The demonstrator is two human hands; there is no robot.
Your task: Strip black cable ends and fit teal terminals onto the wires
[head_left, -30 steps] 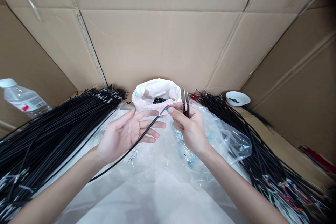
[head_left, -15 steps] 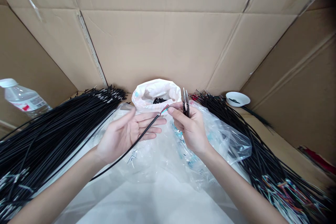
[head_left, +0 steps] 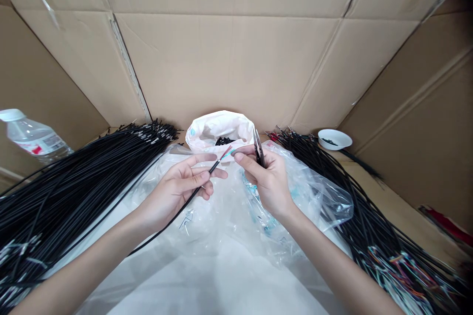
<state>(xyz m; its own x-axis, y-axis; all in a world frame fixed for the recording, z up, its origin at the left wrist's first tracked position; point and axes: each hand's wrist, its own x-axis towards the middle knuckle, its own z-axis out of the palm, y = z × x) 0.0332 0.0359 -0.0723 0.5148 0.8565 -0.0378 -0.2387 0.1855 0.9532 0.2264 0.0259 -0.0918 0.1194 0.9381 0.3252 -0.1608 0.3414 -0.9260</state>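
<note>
My left hand (head_left: 185, 182) has its thumb and fingers closed on a black cable (head_left: 195, 191) just below the stripped end. Thin coloured wires (head_left: 226, 152), red and green-blue among them, fan out of that end. Just right of them, the thumb and forefinger of my right hand (head_left: 264, 172) pinch at the wire tips. A slim two-pronged metal tool, apparently tweezers (head_left: 259, 150), is tucked in the same hand, its prongs pointing up. Behind both hands stands a white bag (head_left: 195, 133) with its top rolled open, holding small black pieces (head_left: 223, 141).
A large bundle of black cables (head_left: 92, 172) lies left, another (head_left: 332, 182) right with coloured wire ends. Clear plastic bags (head_left: 318, 197) lie under my hands. A water bottle (head_left: 35, 138) is far left, a white bowl (head_left: 343, 139) far right. Cardboard walls (head_left: 229, 59) surround the space.
My left hand was open and flat beside the cable; its thumb and fingers have closed on it. The wire end and my right hand have shifted slightly left, and the tool tilts more left.
</note>
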